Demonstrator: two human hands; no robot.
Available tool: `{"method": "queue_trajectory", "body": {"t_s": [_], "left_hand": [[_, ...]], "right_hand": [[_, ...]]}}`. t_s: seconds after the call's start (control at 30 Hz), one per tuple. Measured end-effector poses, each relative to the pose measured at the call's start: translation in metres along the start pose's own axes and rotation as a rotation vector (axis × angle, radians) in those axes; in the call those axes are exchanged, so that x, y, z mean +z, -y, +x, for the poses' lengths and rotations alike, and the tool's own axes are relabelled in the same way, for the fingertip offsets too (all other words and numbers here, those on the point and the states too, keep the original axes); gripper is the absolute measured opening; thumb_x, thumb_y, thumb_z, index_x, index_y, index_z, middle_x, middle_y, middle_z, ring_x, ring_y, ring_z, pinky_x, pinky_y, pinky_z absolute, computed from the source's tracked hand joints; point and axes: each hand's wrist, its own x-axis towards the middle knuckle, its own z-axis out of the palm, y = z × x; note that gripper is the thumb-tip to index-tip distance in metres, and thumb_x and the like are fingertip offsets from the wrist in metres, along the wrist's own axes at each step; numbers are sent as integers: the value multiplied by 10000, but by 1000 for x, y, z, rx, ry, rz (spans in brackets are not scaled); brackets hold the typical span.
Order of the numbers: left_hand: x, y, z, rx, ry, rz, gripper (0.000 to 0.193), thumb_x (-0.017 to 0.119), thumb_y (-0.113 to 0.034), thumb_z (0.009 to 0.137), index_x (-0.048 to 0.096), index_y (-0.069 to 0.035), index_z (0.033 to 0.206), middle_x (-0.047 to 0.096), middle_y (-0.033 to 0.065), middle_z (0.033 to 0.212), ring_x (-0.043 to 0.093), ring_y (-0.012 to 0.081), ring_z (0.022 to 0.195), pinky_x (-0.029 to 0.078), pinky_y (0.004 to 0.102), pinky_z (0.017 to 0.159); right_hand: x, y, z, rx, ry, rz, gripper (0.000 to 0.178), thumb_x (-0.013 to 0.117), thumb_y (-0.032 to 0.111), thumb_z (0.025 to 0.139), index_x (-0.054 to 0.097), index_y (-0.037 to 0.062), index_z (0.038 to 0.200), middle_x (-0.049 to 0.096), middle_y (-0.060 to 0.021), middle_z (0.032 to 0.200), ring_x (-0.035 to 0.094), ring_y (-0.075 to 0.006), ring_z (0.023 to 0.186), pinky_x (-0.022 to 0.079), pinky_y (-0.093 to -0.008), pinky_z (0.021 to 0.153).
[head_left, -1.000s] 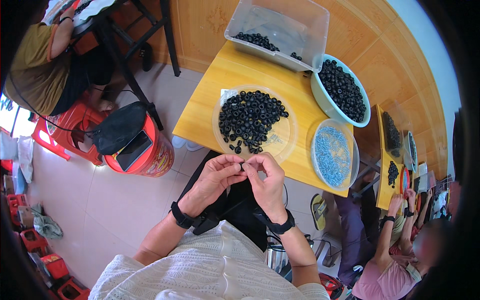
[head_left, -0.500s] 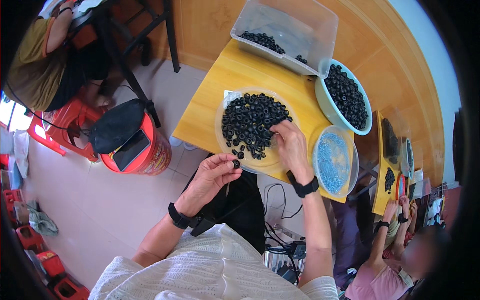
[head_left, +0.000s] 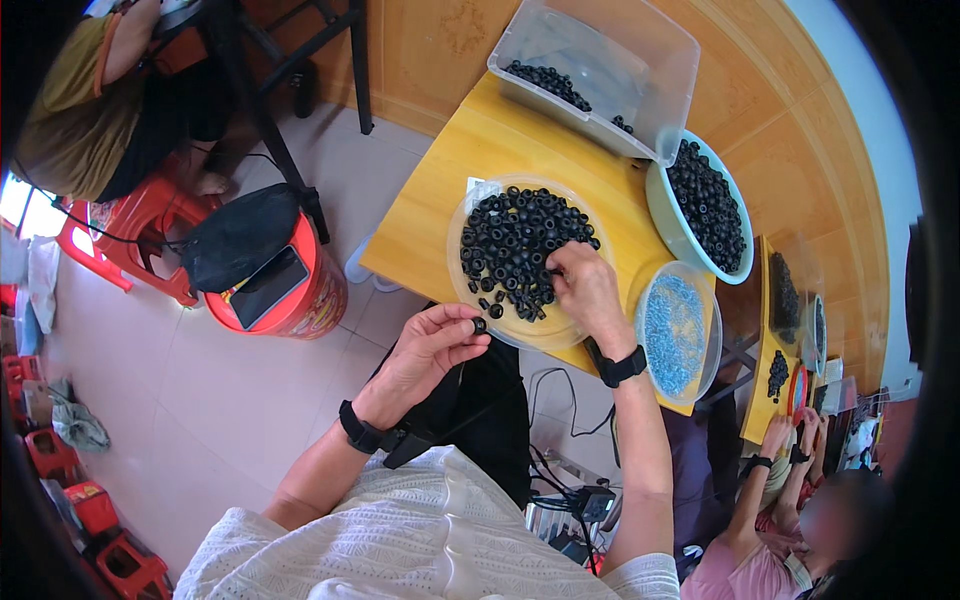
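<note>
My left hand [head_left: 428, 350] pinches a small black ring-shaped part [head_left: 479, 325] between thumb and fingertips, just off the near edge of a round clear plastic lid [head_left: 458, 275]. On that lid lies a heap of similar black parts [head_left: 520, 235], several with open holes facing up. My right hand [head_left: 590, 290] reaches to the right side of the heap. Its fingers are drawn together and pointed down among the parts; whatever is between them is hidden. To its right stands a round clear tub [head_left: 712, 345] with small blue pieces [head_left: 672, 330] in it.
A yellow wooden table [head_left: 420, 215] carries a clear bin [head_left: 650, 75] and a pale blue basin [head_left: 690, 250], both with black parts. At left, a red bucket [head_left: 325, 295] has a phone [head_left: 270, 288] on top. Cables [head_left: 560, 480] hang below. Co-workers sit at far right and upper left.
The whole view has shifted slightly, with the table sitting a little further right. My left hand still pinches the ring-shaped part, and my right hand stays at the heap.
</note>
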Motion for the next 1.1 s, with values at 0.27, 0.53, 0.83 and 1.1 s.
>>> {"method": "queue_trajectory", "body": {"t_s": [0.27,0.53,0.83,1.1], "left_hand": [[1,0,-1,7,-4,3,181,567,-29,856,583,-13,1035,631,71,911,645,173,835,545,276,768],[5,3,-2,-6,8,7,184,568,-30,856,583,-14,1039,627,66,924,645,179,837,544,279,770],[10,5,-5,1,42,26,190,566,-29,856,575,-13,1045,621,68,922,644,188,845,541,286,781],[12,5,-6,-2,63,50,187,563,-25,857,569,-1,1043,610,75,942,641,188,857,539,289,791]], "right_hand": [[-14,1,-17,509,-292,1060,124,578,-71,766,599,-30,881,619,-78,832,640,-167,735,520,-242,653],[-18,22,-44,578,-299,1257,212,638,-36,761,616,-39,972,640,-99,856,645,-170,756,529,-251,694],[-12,57,-55,599,-62,1336,187,613,-8,802,627,-47,985,642,-125,937,647,-193,831,539,-290,756],[-11,73,-55,548,-63,1076,173,585,-26,814,621,-25,983,656,-99,906,628,-131,793,510,-238,706]]}}
